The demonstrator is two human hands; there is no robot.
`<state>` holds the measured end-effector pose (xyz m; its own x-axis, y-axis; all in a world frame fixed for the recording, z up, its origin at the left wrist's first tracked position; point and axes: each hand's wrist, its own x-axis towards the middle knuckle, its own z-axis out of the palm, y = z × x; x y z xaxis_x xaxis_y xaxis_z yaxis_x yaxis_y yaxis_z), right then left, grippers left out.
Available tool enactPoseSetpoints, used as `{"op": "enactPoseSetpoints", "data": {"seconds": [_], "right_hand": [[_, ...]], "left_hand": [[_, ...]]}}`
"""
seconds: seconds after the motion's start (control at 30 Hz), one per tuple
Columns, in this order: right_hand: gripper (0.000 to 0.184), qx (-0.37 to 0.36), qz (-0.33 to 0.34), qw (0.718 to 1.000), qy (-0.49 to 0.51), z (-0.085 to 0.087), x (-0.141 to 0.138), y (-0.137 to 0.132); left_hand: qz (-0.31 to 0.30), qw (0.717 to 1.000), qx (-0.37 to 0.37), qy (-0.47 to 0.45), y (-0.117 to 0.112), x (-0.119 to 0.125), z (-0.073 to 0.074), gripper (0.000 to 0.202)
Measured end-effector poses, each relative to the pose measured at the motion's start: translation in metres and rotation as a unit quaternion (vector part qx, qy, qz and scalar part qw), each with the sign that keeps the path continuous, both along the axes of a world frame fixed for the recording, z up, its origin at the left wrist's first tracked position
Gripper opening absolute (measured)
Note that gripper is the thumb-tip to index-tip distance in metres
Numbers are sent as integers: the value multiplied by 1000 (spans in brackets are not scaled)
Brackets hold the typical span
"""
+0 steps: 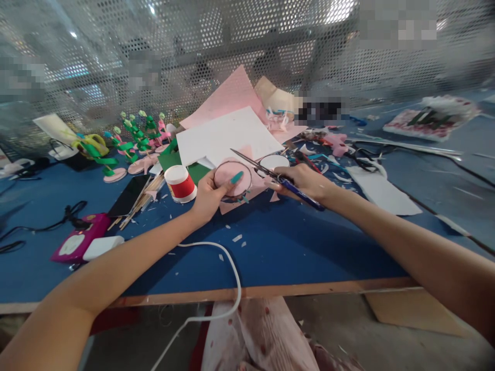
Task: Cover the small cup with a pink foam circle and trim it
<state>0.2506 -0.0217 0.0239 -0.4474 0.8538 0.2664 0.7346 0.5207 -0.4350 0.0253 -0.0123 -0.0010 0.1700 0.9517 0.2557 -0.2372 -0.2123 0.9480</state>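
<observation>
My left hand (209,198) grips a round pink disc (226,174) with a dark rim, its thumb lying across the face. In my right hand (303,183) is a pair of scissors (253,161) with dark blue handles; the blades point up and left, close above the disc's right side. Under both hands lies a piece of pink sheet (232,207). Just left of the disc stands a red and white cup-shaped roll (181,184). A white round piece (274,163) rests behind the scissor blades.
White sheet (228,135) and pink sheet (228,95) lie at the back. Green paper-wrapped stems on pink bases (115,175) stand left. Thin sticks (141,201), a purple power socket (87,234) and a white cable (232,263) are nearer. Scraps and a white paper piece (382,190) lie right.
</observation>
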Motion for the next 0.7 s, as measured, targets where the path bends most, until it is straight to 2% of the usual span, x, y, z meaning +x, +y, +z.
{"op": "enactPoseSetpoints", "data": {"seconds": [0.13,0.3,0.47,0.63,0.7], "right_hand": [[47,22,-49,999,-6,5,-2,-1],[48,34,-68,997,0,8,-4,-1],[44,9,-90,996,16,4,-7,-1],[36,73,-127,988,38,1,-7,2],[36,70,-129,988,44,-1,-5,4]], "left_hand": [[-17,1000,-8,12,0,-2,-3,46],[-22,999,-16,19,2,-4,-3,44],[8,1000,-8,12,3,-1,0,50],[45,998,28,29,6,-2,-1,48],[65,996,43,45,7,-4,-3,46]]}}
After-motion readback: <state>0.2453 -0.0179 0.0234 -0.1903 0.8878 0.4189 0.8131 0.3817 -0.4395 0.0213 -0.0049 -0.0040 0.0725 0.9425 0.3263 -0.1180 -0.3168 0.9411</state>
